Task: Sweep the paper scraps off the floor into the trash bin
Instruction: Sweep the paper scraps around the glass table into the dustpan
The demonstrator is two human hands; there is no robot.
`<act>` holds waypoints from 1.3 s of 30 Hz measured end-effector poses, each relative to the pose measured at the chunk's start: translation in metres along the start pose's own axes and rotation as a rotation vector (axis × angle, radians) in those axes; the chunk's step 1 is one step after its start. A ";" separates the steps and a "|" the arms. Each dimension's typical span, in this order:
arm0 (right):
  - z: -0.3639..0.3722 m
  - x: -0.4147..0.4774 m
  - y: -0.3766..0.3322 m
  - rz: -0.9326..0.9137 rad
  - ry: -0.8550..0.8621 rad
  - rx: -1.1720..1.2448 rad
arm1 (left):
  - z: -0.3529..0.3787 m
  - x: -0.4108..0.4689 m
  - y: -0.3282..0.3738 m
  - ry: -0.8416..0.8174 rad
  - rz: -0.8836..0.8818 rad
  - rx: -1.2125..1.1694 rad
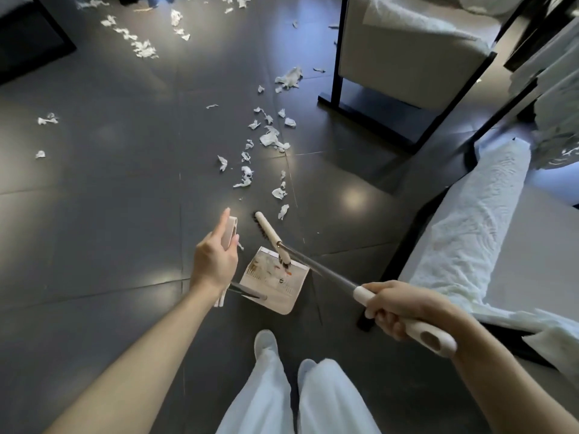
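1. Head view: the right hand (404, 308) is wrapped tight round the broom (269, 230) handle, with the brush head lying across the dustpan (269, 277) mouth.
2. The left hand (216, 261) pinches the dustpan's upright handle between thumb and near-straight fingers, which looks a light hold.
3. The scraps (272, 139) trail across the floor (109, 198) just ahead of the brush, with more lying far off. No bin is in view.
4. Risk: a hard stroke flicks the light paper past the pan or under the chair (407, 57).
5. Risk: that loose pinch lets the pan twist, so the scraps slide by.
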State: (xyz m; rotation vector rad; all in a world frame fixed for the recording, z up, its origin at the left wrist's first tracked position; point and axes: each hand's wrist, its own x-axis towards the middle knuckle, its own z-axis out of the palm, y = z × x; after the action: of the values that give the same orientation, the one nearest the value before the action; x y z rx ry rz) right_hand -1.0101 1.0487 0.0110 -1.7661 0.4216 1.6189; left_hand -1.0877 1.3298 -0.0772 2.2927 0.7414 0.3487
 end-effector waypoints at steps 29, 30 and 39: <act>-0.105 0.122 -0.209 -0.035 0.042 -0.679 | 0.046 0.123 0.034 0.220 -0.237 -0.033; -0.107 0.113 -0.204 0.018 0.008 -0.578 | 0.045 0.124 0.036 0.222 -0.236 -0.035; -0.098 0.045 -0.158 0.081 -0.055 -0.320 | 0.038 0.104 0.034 0.171 -0.170 -0.048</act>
State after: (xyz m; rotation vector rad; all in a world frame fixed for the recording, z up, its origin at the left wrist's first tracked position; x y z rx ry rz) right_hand -0.8268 1.1039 0.0089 -1.9513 0.2180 1.8709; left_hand -0.9734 1.3515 -0.0771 2.1549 0.9961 0.4822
